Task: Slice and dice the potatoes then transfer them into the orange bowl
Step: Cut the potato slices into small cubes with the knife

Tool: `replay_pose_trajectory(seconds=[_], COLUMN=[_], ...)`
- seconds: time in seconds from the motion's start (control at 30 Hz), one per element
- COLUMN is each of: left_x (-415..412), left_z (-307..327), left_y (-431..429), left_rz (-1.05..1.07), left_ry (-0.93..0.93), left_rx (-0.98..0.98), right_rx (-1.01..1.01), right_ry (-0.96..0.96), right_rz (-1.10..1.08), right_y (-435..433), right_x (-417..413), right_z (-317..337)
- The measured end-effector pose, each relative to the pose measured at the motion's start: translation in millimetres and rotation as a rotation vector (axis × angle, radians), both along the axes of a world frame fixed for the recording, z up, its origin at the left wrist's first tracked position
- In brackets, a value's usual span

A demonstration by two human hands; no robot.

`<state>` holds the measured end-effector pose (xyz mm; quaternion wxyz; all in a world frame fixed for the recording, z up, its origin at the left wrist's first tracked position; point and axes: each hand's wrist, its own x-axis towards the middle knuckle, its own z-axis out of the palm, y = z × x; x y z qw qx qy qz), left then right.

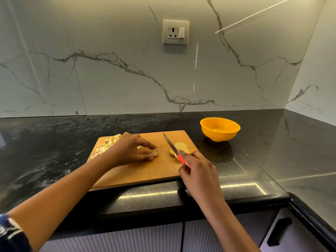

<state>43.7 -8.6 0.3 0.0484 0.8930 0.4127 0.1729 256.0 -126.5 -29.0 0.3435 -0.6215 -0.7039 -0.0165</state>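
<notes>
**Dicing underway, bowl not yet filled**

L hand (132, 150) sits over the middle of the board (145, 173). Its thumb & fingertips pinch a flat potato slice (153, 154) down on the wood (maybe a small stack, can't tell). R hand (197, 169) is at the board's near-right part, fingers wrapped round the red handle of the knife (171, 144). The blade points toward the board's far edge and isn't in any potato. Beside & partly behind the blade, on the board's right side, lies a fanned pile of uncut slices (182, 146). Diced bits (106, 144) are heaped at the board's far-left corner. The orange bowl (220, 129) stands off the board, just past its far-right corner on the dark counter (54, 142), and looks to hold nothing yet.

Step in hand, as I judge it: dice the pinched slice. To do it well:
- Lay the slice flat and tuck L fingertips back, knuckles fwd, so the blade rides vs knuckles, not nails.
- Bring the knife to the board's centre, cut strips first, turn them, then cross-cut w/ even spacing so the bits match the heap.
- Put the tip down and rock the blade; don't chop from height.
- Watch for sliding, since wet starch is probably slippery.
- Push finished bits toward the far-left heap to leave room.

Approx. halfway through; transfer to the bowl not begun.
</notes>
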Motion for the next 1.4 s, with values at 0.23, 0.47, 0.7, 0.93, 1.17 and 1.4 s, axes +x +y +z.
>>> replay_pose_trajectory(seconds=[0.23, 0.47, 0.7, 0.93, 1.17, 1.4], left_x=[-18.0, -15.6, -15.1, -15.2, -14.9, -15.0], left_z=[-15.4, -14.3, -13.2, -11.0, -10.3, -8.9], left_y=[-18.7, -17.1, -15.5, -16.8, -16.6, -16.6], left_rz=[-0.07, -0.059, -0.057, -0.04, -0.021, -0.015], left_ry=[0.107, 0.239, 0.265, 0.292, 0.317, 0.321], left_rx=[0.326, 0.269, 0.258, 0.273, 0.234, 0.218], right_rx=[0.018, -0.015, -0.043, -0.082, -0.085, -0.111], right_ry=[-0.034, -0.116, -0.227, -0.333, -0.302, -0.262], right_rz=[0.077, 0.086, 0.118, 0.167, 0.155, 0.155], right_y=[-9.3, -5.5, 0.6, 1.6, -29.1, -26.0], right_x=[-20.3, -24.8, -29.8, -39.3, -23.3, -10.0], right_z=[-0.4, 3.7, 12.6, 20.6, 29.1, 46.6])
